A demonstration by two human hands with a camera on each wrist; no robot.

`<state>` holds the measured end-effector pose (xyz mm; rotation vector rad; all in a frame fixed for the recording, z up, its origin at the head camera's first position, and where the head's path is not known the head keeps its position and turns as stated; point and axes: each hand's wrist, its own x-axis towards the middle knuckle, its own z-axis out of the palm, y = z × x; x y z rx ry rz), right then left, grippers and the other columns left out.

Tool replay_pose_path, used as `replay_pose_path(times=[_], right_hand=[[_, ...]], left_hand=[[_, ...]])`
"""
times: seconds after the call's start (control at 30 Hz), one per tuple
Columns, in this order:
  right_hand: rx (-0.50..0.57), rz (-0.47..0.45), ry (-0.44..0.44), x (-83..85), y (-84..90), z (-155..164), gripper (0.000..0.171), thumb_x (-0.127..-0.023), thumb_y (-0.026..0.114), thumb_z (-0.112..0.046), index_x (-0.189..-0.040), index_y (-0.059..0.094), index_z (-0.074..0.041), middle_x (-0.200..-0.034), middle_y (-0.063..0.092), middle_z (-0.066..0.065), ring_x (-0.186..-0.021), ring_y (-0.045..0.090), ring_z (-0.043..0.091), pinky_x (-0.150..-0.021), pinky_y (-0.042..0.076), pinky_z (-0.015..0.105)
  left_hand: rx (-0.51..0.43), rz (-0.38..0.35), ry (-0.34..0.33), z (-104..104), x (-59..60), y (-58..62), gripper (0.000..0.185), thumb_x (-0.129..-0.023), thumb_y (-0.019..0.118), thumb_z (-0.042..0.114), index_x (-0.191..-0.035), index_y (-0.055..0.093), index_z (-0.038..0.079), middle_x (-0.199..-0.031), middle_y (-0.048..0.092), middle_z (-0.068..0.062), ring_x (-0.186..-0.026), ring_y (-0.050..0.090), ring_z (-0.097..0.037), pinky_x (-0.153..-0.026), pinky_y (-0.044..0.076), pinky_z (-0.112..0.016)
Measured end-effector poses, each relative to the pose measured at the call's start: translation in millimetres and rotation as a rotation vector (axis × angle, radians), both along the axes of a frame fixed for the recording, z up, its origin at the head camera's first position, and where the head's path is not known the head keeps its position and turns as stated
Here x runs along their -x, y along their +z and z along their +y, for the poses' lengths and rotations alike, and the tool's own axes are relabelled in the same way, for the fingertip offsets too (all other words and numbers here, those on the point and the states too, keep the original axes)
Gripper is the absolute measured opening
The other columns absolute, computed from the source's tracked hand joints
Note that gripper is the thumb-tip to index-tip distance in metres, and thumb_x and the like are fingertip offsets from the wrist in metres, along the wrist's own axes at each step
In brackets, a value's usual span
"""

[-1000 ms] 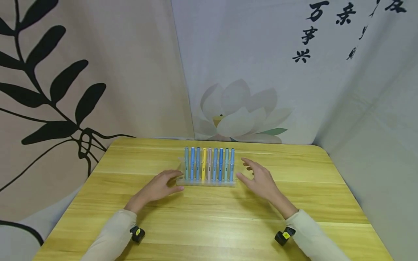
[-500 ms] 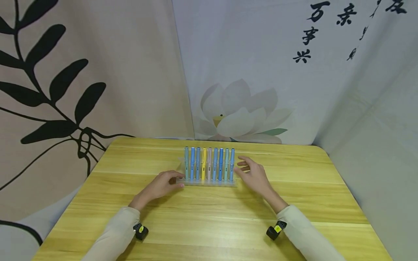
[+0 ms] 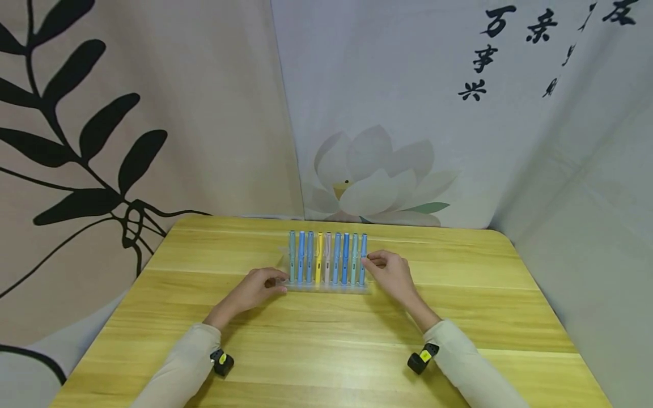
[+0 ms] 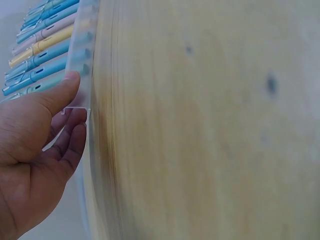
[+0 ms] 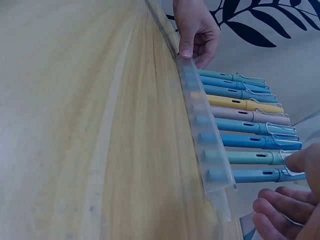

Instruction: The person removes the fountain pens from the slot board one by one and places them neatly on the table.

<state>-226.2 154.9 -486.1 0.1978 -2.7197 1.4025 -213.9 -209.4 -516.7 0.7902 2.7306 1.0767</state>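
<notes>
A clear plastic pen rack [image 3: 326, 288] stands on the wooden table [image 3: 326, 345] and holds several upright pens [image 3: 326, 258], mostly blue and teal, with one yellow and one pale pink. My left hand [image 3: 275, 283] grips the rack's left end. In the left wrist view its thumb [image 4: 60, 92] lies on the rack's corner [image 4: 82, 60], with the fingers behind it. My right hand [image 3: 372, 262] is at the rack's right end, fingers curled at the top of the rightmost blue pen [image 3: 363, 260]. In the right wrist view one fingertip [image 5: 305, 161] touches that pen's clip end [image 5: 250, 175].
Printed cloth backdrops hang close behind the table: a leaf pattern [image 3: 92, 141] at left, a lotus [image 3: 372, 181] in the middle. The table's rounded far corners and right edge [image 3: 541, 294] are in view. Bare wood lies around the rack.
My right hand has moved left from beside the rack and closed its fingers at the rightmost pen. The left hand has slid in against the rack's left end.
</notes>
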Motion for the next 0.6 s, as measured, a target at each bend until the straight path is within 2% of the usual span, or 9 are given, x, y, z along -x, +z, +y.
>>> replay_pose_path(times=[0.33,0.6], right_hand=[[0.006,-0.001,-0.007,1.1,1.6,-6.8,0.035,-0.098,0.071,-0.034,-0.112,0.076,-0.002,-0.101,0.077,0.009,-0.092,0.073,0.023,-0.077,0.06,0.041],[0.017,-0.002,-0.01,0.3,1.4,-6.8,0.033,-0.097,0.072,-0.033,-0.11,0.076,-0.003,-0.099,0.077,0.008,-0.091,0.073,0.023,-0.078,0.06,0.041]], left_hand=[[-0.004,-0.022,0.02,0.4,-0.4,-0.3,0.03,-0.097,0.072,0.021,-0.123,0.072,0.005,-0.106,0.071,0.0,-0.089,0.06,-0.01,-0.08,0.054,-0.029],[-0.022,-0.023,0.033,-0.5,-1.0,-2.0,0.027,-0.098,0.071,0.022,-0.12,0.072,0.007,-0.109,0.072,-0.001,-0.091,0.061,-0.011,-0.082,0.054,-0.03]])
